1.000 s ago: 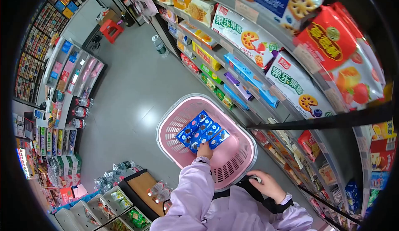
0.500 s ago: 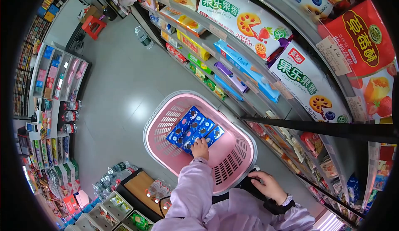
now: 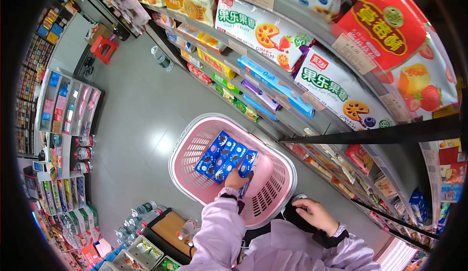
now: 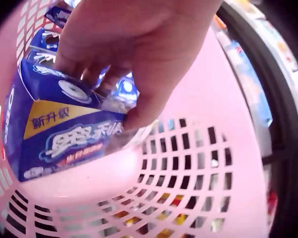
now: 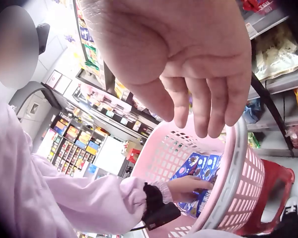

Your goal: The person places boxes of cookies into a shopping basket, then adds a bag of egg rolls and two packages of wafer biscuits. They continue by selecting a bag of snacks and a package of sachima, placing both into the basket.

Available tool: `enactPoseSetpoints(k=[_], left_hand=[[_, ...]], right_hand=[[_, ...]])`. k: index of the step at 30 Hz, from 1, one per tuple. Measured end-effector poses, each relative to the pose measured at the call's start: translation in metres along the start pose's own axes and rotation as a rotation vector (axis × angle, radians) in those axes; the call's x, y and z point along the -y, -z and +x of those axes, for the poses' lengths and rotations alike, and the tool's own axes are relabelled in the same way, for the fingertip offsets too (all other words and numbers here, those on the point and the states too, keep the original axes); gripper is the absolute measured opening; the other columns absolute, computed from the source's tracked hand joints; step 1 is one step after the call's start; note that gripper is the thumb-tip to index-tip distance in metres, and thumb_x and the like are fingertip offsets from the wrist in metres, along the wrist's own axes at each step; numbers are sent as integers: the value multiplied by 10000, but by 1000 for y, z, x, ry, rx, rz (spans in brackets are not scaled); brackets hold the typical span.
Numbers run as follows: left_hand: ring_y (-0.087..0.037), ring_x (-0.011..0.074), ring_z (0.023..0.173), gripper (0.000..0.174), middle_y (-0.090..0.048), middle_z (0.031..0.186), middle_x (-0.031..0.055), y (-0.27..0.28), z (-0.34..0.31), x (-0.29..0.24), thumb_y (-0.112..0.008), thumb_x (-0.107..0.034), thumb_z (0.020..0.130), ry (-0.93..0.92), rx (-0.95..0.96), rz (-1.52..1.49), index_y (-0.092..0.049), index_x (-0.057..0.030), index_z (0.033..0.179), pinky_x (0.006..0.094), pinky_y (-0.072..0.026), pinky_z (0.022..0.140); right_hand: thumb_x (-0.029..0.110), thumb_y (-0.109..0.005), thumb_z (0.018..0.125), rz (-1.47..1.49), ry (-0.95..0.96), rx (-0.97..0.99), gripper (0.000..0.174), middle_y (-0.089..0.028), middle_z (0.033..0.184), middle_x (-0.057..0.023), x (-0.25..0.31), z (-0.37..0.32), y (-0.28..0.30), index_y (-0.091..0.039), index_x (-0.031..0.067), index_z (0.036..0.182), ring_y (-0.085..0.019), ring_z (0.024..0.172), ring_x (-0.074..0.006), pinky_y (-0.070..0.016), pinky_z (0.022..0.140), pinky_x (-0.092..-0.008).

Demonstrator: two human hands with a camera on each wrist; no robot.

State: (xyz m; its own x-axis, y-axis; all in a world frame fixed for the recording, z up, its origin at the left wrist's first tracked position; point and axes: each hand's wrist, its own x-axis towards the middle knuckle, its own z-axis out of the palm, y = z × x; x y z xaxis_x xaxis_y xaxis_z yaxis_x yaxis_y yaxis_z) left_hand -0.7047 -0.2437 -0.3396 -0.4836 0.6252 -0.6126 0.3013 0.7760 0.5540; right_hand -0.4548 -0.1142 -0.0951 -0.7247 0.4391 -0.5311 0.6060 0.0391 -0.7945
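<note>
My left hand (image 3: 236, 179) reaches down into a pink slatted basket (image 3: 275, 164). Its thumb and fingers grip the end of a blue Oreo cookie box (image 4: 69, 134), seen closest in the left wrist view, where the hand covers part of the box. Several more blue cookie boxes (image 3: 214, 156) lie side by side against the basket's far left wall. Outside the basket's near right rim, my right hand (image 3: 317, 216) hangs with loosely bent fingers and holds nothing. In the right wrist view its fingers (image 5: 201, 116) overlap the basket's rim.
Shelves of packaged biscuits (image 3: 263, 27) run along the right, with a black bar (image 3: 370, 137) crossing in front. A red stand (image 5: 280, 186) shows beneath the basket. Bottles (image 3: 139, 217) and snack bins (image 3: 146, 251) stand at lower left; one bottle (image 3: 162, 58) stands on the floor ahead.
My left hand has shifted right and taken hold of the nearest cookie box, which has turned away from the row. The right hand stays beside the basket. The head view has shifted slightly.
</note>
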Motion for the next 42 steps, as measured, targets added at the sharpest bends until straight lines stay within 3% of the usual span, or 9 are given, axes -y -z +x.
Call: enactPoseSetpoints(k=[6, 12, 15, 20, 26, 32, 36, 38, 42], left_hand=[[-554, 192, 862, 589, -576, 965, 138, 63, -77, -20, -732, -199, 657, -113, 149, -608, -489, 69, 1121, 313, -454, 764], [-537, 181, 963, 562, -554, 1078, 121, 127, -166, -89, -702, -150, 691, -398, 357, -533, -473, 32, 1171, 301, -420, 851], [-522, 209, 1020, 562, -541, 1102, 141, 130, -197, -133, -697, -158, 681, -538, 410, -376, -488, 11, 1175, 303, -395, 888], [-535, 210, 1023, 588, -539, 1120, 147, 91, -229, -193, -715, -149, 671, -650, 508, -142, -482, -1, 1190, 301, -402, 896], [-444, 201, 1139, 640, -475, 1205, 128, 18, -242, -249, -691, -42, 711, -562, 812, -573, -369, 37, 1259, 330, -341, 981], [-510, 181, 1064, 605, -496, 1175, 112, -46, -261, -318, -658, 77, 697, -637, 728, -751, -375, 45, 1231, 313, -411, 920], [-495, 184, 1082, 600, -492, 1175, 112, -65, -253, -398, -660, 54, 719, -889, 654, -636, -365, 38, 1241, 308, -409, 924], [-488, 182, 1085, 617, -492, 1185, 121, -70, -230, -423, -678, 4, 727, -1029, 535, -514, -362, 48, 1255, 307, -399, 932], [-514, 215, 1059, 635, -538, 1130, 157, -70, -196, -472, -713, -80, 691, -1116, 273, -114, -398, 66, 1222, 311, -409, 897]], right_hand=[[126, -583, 816, 55, 42, -14, 318, -580, 1053, -105, 14, 0, 6, -513, 41, 1115, -576, 930, -226, -458, 795, -315], [189, -692, 748, 181, 308, -183, 640, -497, 1191, -146, 19, -2, 13, -371, 43, 1282, -511, 1065, -236, -396, 921, -349], [140, -733, 707, 241, 346, 14, 673, -482, 1196, -102, 19, -19, 37, -389, 28, 1275, -492, 1068, -203, -378, 939, -322], [150, -736, 708, 354, 347, 1, 582, -566, 1088, -91, -15, -93, 78, -467, 6, 1204, -529, 1001, -175, -411, 901, -314], [75, -707, 731, 634, 271, -324, 527, -580, 1032, -88, -86, -210, 118, -462, -32, 1185, -552, 954, -140, -434, 875, -280], [16, -674, 742, 942, 349, -696, 513, -557, 1074, -88, -133, -298, 147, -443, -39, 1197, -547, 978, -143, -444, 864, -275], [-12, -640, 762, 696, 638, -894, 525, -482, 1174, -109, -137, -312, 197, -372, 12, 1213, -463, 1103, -166, -421, 892, -294], [40, -641, 769, 386, 627, -1021, 499, -527, 1105, -151, -133, -308, 221, -383, -4, 1194, -532, 1025, -235, -451, 829, -325], [102, -620, 759, -371, 268, -1214, 375, -563, 943, -227, -131, -296, 254, -460, -22, 1075, -552, 874, -373, -457, 742, -398]])
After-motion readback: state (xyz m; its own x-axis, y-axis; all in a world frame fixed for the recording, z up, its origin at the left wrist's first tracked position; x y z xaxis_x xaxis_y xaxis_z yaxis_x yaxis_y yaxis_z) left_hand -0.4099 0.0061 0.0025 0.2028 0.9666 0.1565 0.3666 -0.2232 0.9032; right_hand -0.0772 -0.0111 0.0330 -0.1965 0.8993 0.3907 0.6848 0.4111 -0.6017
